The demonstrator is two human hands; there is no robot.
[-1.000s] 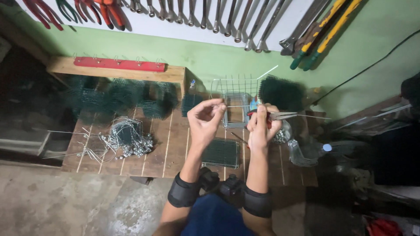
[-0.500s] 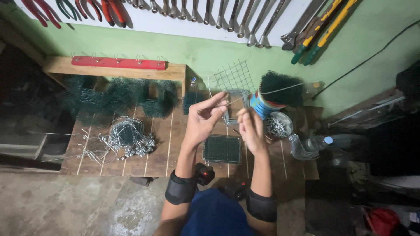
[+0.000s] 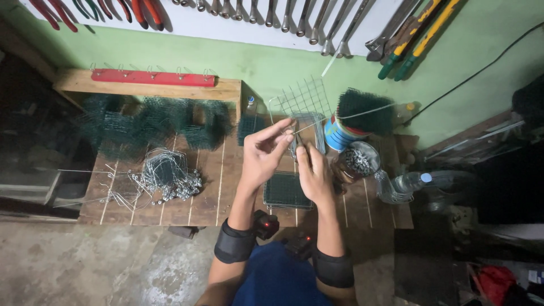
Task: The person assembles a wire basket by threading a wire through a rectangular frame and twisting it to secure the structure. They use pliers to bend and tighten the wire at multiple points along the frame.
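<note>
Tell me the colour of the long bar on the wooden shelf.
Red, clearest in the head view: the bar lies along the shelf.

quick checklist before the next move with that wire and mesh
1. Left hand fingers pinch the wire: ok.
2. Right hand closed by the mesh panel: ok; what it holds: cannot tell.
3. Panel upright over the bench: ok.
4. Wire's far end clear of the blue can: cannot tell.
5. Jar of small metal parts near the right hand: ok.
</note>
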